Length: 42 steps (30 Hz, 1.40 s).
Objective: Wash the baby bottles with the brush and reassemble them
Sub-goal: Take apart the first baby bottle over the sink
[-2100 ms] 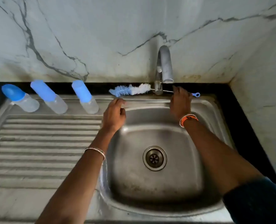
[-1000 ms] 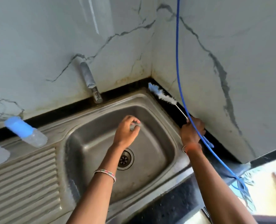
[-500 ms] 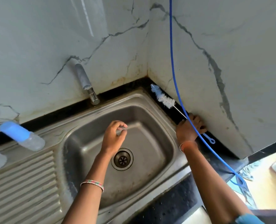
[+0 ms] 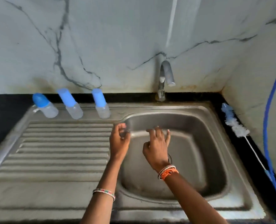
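Three clear baby bottles with blue caps stand in a row on the back rim of the draining board: a left bottle [image 4: 45, 106], a middle bottle [image 4: 71, 104] and a right bottle [image 4: 101, 104]. The blue and white bottle brush [image 4: 234, 124] lies on the black counter to the right of the sink. My left hand [image 4: 119, 141] hovers at the basin's left edge, its fingers curled round a small grey object that is blurred. Over the basin, my right hand [image 4: 156, 147] has its fingers spread and holds nothing.
The steel sink basin [image 4: 198, 111] lies under both hands, with the tap [image 4: 166, 78] at the back, not running. The ribbed draining board [image 4: 61, 151] stretches left. A blue hose [image 4: 267, 126] hangs along the right wall beside the brush handle.
My right hand let go of the brush on the right counter and came back over the basin. My view swung back from the corner to face the sink. My left hand shifted to the basin's left edge.
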Each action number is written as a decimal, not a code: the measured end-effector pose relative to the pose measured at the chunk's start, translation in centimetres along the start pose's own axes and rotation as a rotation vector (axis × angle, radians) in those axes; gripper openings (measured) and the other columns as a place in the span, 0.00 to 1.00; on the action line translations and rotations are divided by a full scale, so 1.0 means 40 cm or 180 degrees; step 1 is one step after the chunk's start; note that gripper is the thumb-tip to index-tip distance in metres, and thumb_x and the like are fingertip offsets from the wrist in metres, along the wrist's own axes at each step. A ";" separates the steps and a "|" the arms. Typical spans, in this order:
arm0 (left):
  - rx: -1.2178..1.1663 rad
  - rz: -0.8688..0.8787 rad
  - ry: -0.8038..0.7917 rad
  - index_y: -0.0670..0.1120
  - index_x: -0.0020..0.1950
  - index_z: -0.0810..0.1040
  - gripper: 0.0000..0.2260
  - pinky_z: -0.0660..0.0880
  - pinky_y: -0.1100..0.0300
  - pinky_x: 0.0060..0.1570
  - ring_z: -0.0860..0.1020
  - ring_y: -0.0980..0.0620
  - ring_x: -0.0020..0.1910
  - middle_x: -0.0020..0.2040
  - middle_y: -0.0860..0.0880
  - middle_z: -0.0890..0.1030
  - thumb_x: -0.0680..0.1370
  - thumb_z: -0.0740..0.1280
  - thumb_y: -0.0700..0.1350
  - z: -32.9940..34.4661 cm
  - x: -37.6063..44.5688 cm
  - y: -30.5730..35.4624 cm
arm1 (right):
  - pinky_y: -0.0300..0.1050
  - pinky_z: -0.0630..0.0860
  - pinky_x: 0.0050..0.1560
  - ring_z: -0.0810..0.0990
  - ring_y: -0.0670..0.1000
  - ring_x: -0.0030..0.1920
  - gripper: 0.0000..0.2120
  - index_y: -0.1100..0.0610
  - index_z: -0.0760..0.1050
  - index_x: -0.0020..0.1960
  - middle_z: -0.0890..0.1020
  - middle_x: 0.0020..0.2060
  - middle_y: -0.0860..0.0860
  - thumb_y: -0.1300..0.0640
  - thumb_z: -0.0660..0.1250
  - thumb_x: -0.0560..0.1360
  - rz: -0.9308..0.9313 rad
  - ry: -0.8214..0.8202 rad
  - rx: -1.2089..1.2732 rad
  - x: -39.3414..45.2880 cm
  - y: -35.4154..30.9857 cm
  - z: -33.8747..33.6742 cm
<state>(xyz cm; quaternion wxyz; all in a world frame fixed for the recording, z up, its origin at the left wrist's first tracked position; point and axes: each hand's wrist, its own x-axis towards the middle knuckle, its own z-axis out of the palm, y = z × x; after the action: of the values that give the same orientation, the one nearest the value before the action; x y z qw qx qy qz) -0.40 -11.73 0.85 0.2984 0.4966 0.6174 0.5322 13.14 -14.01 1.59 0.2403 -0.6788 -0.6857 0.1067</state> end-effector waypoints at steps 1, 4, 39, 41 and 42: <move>-0.0013 0.0038 0.0195 0.48 0.54 0.73 0.13 0.73 0.65 0.47 0.77 0.52 0.49 0.50 0.50 0.78 0.74 0.66 0.34 -0.032 0.022 0.003 | 0.56 0.42 0.74 0.64 0.56 0.71 0.25 0.56 0.72 0.64 0.71 0.66 0.57 0.62 0.63 0.67 -0.0132 -0.0057 0.0083 0.030 -0.031 0.001; 0.0041 0.0034 0.0588 0.48 0.56 0.72 0.16 0.74 0.65 0.46 0.76 0.51 0.51 0.53 0.49 0.77 0.72 0.67 0.34 -0.120 0.090 -0.002 | 0.56 0.56 0.71 0.70 0.60 0.65 0.23 0.59 0.73 0.63 0.74 0.62 0.59 0.62 0.64 0.67 -0.0637 0.0001 0.0333 0.150 -0.133 0.009; 0.0148 -0.0070 -0.1782 0.51 0.40 0.76 0.17 0.71 0.60 0.29 0.76 0.51 0.29 0.31 0.52 0.78 0.68 0.66 0.65 -0.061 -0.149 0.306 | 0.38 0.59 0.26 0.63 0.50 0.27 0.13 0.52 0.65 0.27 0.66 0.25 0.49 0.54 0.67 0.65 0.1214 0.0245 0.3068 0.027 -0.049 -0.318; -0.1143 -0.0860 -0.2378 0.50 0.44 0.78 0.12 0.73 0.62 0.27 0.76 0.49 0.27 0.34 0.47 0.80 0.73 0.67 0.58 -0.058 -0.160 0.336 | 0.35 0.57 0.23 0.65 0.50 0.24 0.08 0.54 0.69 0.33 0.68 0.28 0.54 0.52 0.66 0.64 0.1410 -0.0081 0.3993 0.032 -0.052 -0.336; -0.1296 -0.0905 -0.2455 0.50 0.45 0.78 0.12 0.74 0.62 0.26 0.77 0.49 0.26 0.35 0.45 0.80 0.73 0.66 0.57 -0.055 -0.167 0.352 | 0.36 0.57 0.23 0.66 0.50 0.23 0.09 0.55 0.69 0.34 0.69 0.28 0.54 0.51 0.66 0.64 0.1432 -0.0118 0.4179 0.033 -0.050 -0.340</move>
<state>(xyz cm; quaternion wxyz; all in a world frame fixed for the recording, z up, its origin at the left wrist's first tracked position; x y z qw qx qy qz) 3.97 -19.58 13.76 0.6680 0.5000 0.4060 0.3728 17.88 -15.26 14.51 0.5615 -0.5167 -0.3259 0.5582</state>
